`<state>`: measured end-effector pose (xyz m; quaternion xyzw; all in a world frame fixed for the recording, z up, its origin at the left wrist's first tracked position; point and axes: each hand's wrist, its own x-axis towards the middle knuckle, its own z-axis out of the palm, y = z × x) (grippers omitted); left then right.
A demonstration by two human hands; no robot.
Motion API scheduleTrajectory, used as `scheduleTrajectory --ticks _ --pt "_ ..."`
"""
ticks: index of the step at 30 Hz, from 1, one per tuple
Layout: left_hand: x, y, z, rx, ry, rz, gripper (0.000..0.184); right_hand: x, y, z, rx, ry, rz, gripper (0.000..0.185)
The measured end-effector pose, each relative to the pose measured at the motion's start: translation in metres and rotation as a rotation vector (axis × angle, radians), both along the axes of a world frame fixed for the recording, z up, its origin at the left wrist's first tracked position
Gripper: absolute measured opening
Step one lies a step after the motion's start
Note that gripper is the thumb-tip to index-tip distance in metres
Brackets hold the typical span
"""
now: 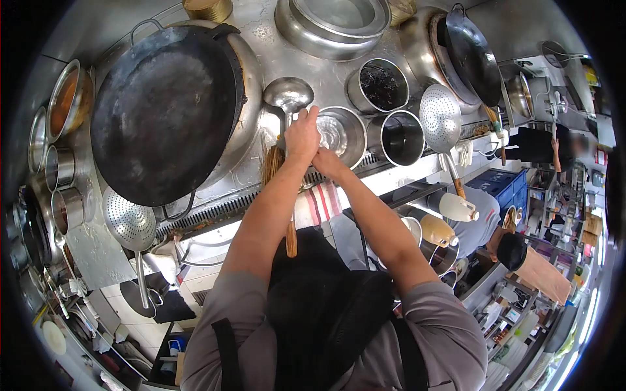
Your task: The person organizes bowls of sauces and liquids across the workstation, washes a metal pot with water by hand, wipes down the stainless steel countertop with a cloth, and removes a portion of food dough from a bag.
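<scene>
My left hand (302,135) is over the left rim of a steel pot of clear liquid (340,138), its fingers pressed together; what they hold, if anything, is hidden. Just below it, my right hand (329,163) is at the pot's near rim, close against my left wrist, and its fingertips are hidden. A steel ladle (288,94) lies left of the pot, its bowl above my left hand and its handle running down beside it. A bamboo brush (272,164) is beside my left forearm.
A large black wok (166,114) fills the left burner. Two pots with dark contents (381,85) (401,138) stand right of the hands. Perforated skimmers (441,117) (129,220) are on both sides. A striped cloth (317,207) hangs at the stove's edge. Two other people (479,221) (538,144) are at the right.
</scene>
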<state>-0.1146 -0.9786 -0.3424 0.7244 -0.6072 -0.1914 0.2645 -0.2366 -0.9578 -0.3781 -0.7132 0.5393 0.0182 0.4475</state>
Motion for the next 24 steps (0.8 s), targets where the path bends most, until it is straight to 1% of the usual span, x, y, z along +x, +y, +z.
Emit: scheduleTrajectory --ticks 1,2,3,5,8,11,12,15,16,17,19,22,24 --pt "0.005 -0.003 0.000 -0.004 -0.012 -0.028 0.019 -0.002 0.004 0.021 0.002 0.053 0.074 0.050" --pt "0.009 -0.007 0.000 -0.010 -0.023 -0.057 0.022 -0.006 0.011 0.059 0.002 0.106 0.148 0.050" --pt "0.013 -0.010 0.003 -0.005 -0.027 -0.080 0.024 -0.015 0.017 0.082 0.003 0.160 0.221 0.049" --pt "0.017 -0.013 0.006 0.007 -0.034 -0.127 0.028 -0.054 0.027 0.086 -0.395 0.349 0.527 0.050" --pt "0.021 -0.014 0.005 -0.010 -0.039 -0.177 0.026 -0.088 0.004 0.097 -0.660 0.478 0.622 0.056" --pt "0.021 -0.017 0.005 -0.014 -0.068 -0.189 0.026 -0.093 -0.013 0.096 -0.912 0.448 0.589 0.051" --pt "0.021 -0.017 0.003 -0.010 -0.082 -0.186 0.027 -0.090 -0.006 0.093 -0.943 0.483 0.587 0.052" --pt "0.018 -0.015 0.005 0.001 -0.087 -0.178 0.027 -0.067 0.030 0.094 -0.645 0.512 0.502 0.056" --pt "0.016 -0.014 0.004 -0.009 -0.065 -0.152 0.025 -0.053 0.037 0.098 -0.602 0.516 0.504 0.047" --pt "0.015 -0.013 0.000 -0.021 -0.046 -0.127 0.024 -0.045 0.042 0.083 -0.600 0.325 0.485 0.041" --pt "0.014 -0.014 -0.002 -0.044 -0.031 -0.103 0.023 -0.022 0.032 0.074 -0.280 0.228 0.369 0.035" --pt "0.014 -0.014 0.002 -0.043 -0.036 -0.129 0.024 -0.017 -0.006 0.048 -0.123 0.170 0.414 0.038" --pt "0.014 -0.013 0.003 -0.054 -0.027 -0.125 0.026 -0.014 -0.016 0.027 -0.048 0.115 0.367 0.035"
